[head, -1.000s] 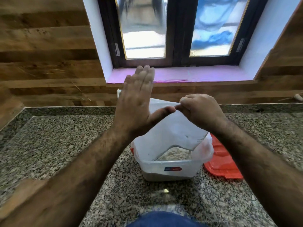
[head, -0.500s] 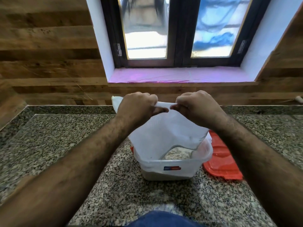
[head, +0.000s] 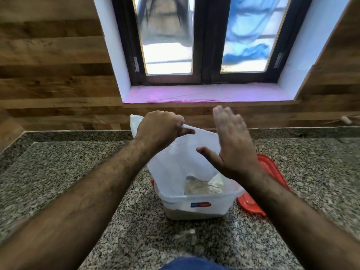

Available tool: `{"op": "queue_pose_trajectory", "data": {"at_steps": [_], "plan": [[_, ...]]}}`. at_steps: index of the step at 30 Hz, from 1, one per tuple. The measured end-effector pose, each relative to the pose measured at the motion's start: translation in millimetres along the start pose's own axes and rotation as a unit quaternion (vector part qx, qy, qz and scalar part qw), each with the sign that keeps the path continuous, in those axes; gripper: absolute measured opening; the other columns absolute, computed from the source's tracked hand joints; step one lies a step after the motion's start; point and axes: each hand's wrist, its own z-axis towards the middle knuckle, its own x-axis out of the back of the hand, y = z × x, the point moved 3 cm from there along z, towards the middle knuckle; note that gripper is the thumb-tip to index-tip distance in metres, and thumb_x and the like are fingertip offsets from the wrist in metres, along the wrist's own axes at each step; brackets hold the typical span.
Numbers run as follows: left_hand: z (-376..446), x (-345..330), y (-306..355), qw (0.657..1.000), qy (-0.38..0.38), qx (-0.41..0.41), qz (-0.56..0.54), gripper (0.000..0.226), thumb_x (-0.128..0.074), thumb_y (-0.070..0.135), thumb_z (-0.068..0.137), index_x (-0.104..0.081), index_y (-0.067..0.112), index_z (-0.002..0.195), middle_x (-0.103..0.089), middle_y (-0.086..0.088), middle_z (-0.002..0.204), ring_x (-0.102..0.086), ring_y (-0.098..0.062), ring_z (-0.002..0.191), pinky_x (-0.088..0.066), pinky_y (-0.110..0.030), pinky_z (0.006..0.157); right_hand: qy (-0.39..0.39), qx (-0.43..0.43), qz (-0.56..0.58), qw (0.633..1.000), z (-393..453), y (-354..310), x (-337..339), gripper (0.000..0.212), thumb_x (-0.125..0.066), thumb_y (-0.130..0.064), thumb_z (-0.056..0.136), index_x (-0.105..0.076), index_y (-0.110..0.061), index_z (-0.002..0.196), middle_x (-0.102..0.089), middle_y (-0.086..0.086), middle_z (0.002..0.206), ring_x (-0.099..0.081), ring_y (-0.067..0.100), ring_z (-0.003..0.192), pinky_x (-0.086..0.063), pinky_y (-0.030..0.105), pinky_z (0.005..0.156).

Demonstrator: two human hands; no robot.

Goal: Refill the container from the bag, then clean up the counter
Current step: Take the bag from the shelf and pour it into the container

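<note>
My right hand (head: pixel 231 145) has let go — open now, fingers spread beside the bag (head: pixel 181 162); my left hand (head: pixel 159 131) still pinches its top, above the container (head: pixel 196 203).

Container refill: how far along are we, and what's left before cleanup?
Done: the red lid is off, beside the container, which already holds pale powder. In hand: the left hand pinches the upturned white bag over the opening; the right hand is open flat against it, apparently coaxing out the last contents. Left: remove the bag, fit the lid, wipe the counter.
</note>
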Motion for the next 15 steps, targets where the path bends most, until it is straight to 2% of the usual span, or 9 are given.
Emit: {"op": "queue_pose_trajectory", "data": {"at_steps": [2, 3, 6, 7, 8, 11, 13, 15], "plan": [[1.7, 2.4, -1.1, 1.0, 0.026, 0.001, -0.009, 0.062, -0.044, 0.076, 0.095, -0.049, 0.02, 0.069, -0.048, 0.003, 0.061, -0.05, -0.02, 0.053, -0.041, -0.031, 0.054, 0.089, -0.005, 0.017, 0.996, 0.5, -0.1, 6.8, 0.102, -0.035, -0.075, 0.1, -0.023, 0.001, 0.166, -0.017, 0.018, 0.175, -0.013, 0.035, 0.165, -0.012, 0.054, 0.133], [3.1, 4.6, -2.6, 0.999, 0.044, 0.002, -0.016, 0.062, -0.045, 0.075, 0.095, -0.047, 0.02, 0.067, -0.045, 0.003, 0.059, -0.047, -0.02, 0.051, -0.037, -0.029, 0.053, 0.098, -0.009, 0.03, 0.995, 0.1, 1.0, 6.6, 0.101, -0.035, -0.075, 0.1, -0.024, 0.001, 0.166, -0.018, 0.019, 0.175, -0.015, 0.035, 0.164, -0.015, 0.056, 0.133], [7.5, 8.2, -8.7, 0.998, 0.063, -0.008, -0.011, 0.062, -0.051, 0.073, 0.095, -0.045, 0.02, 0.065, -0.044, 0.003, 0.057, -0.043, -0.02, 0.049, -0.035, -0.028, 0.054, 0.003, -0.065, 0.147, 0.987, 0.1, 5.1, -2.0, 0.109, -0.02, -0.089, 0.094, -0.032, -0.008, 0.166, -0.038, 0.013, 0.17, -0.034, 0.027, 0.158, -0.037, 0.055, 0.124], [8.2, 8.1, -10.0, 0.998, 0.059, -0.013, -0.006, 0.061, -0.054, 0.072, 0.095, -0.045, 0.02, 0.066, -0.044, 0.003, 0.058, -0.044, -0.02, 0.049, -0.036, -0.028, 0.054, -0.001, -0.088, 0.19, 0.978, -1.2, 6.9, -3.8, 0.113, -0.017, -0.092, 0.09, -0.033, -0.01, 0.165, -0.041, 0.01, 0.168, -0.037, 0.024, 0.156, -0.039, 0.053, 0.123], [8.5, 7.9, -10.8, 0.998, 0.057, -0.014, -0.005, 0.059, -0.058, 0.071, 0.095, -0.046, 0.02, 0.066, -0.045, 0.003, 0.058, -0.045, -0.02, 0.049, -0.037, -0.028, 0.055, 0.025, -0.097, 0.207, 0.973, -1.8, 7.8, -2.7, 0.114, -0.015, -0.093, 0.09, -0.032, -0.009, 0.166, -0.038, 0.01, 0.17, -0.034, 0.023, 0.158, -0.035, 0.053, 0.125], [9.2, 9.7, -14.2, 0.998, 0.065, 0.006, -0.023, 0.057, -0.065, 0.064, 0.096, -0.045, 0.021, 0.066, -0.043, 0.004, 0.057, -0.044, -0.018, 0.049, -0.034, -0.027, 0.058, 0.111, -0.053, 0.143, 0.982, -1.5, 6.9, 3.6, 0.111, -0.016, -0.086, 0.095, -0.023, -0.001, 0.167, -0.021, 0.018, 0.176, -0.014, 0.03, 0.165, -0.016, 0.053, 0.133], [10.8, 12.3, -16.2, 0.997, 0.069, 0.02, -0.037, 0.057, -0.07, 0.06, 0.096, -0.043, 0.021, 0.065, -0.041, 0.004, 0.057, -0.04, -0.015, 0.049, -0.03, -0.025, 0.058, 0.065, -0.05, 0.126, 0.989, 1.2, 4.2, 0.5, 0.113, -0.014, -0.088, 0.093, -0.027, -0.003, 0.166, -0.026, 0.017, 0.174, -0.02, 0.03, 0.164, -0.017, 0.051, 0.133], [12.1, 14.1, -16.5, 0.997, 0.072, 0.01, -0.029, 0.056, -0.074, 0.059, 0.095, -0.043, 0.022, 0.066, -0.043, 0.003, 0.058, -0.041, -0.016, 0.049, -0.03, -0.026, 0.058, 0.004, -0.085, 0.137, 0.987, 3.0, 3.1, -4.8, 0.118, -0.009, -0.093, 0.089, -0.038, -0.006, 0.163, -0.044, 0.014, 0.166, -0.038, 0.029, 0.156, -0.024, 0.052, 0.13]]}}
